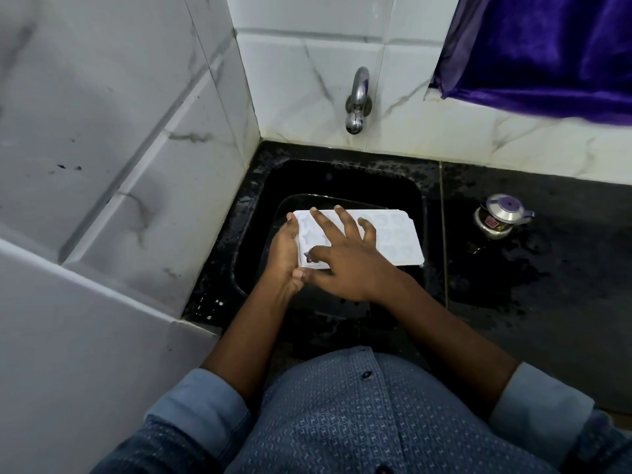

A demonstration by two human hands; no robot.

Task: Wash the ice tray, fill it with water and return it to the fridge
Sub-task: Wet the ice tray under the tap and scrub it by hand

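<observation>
The white ice tray [396, 241] was held level over the black sink [342, 176], below the wall tap [357, 100]. Its end towards the sink's left side was gripped by the left hand [285, 254], fingers curled round the edge. The right hand [345, 261] was laid flat on the moulds, fingers spread. A small steel pot [501, 217] was seen on the wet table [564, 275] right of the sink.

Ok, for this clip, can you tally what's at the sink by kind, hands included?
Ice tray, white: 1
Tap, metal: 1
Sink, black: 1
Small steel pot with purple lid: 1
Purple cloth: 1
Hands, left hand and right hand, both on the tray: 2
Total: 7
</observation>
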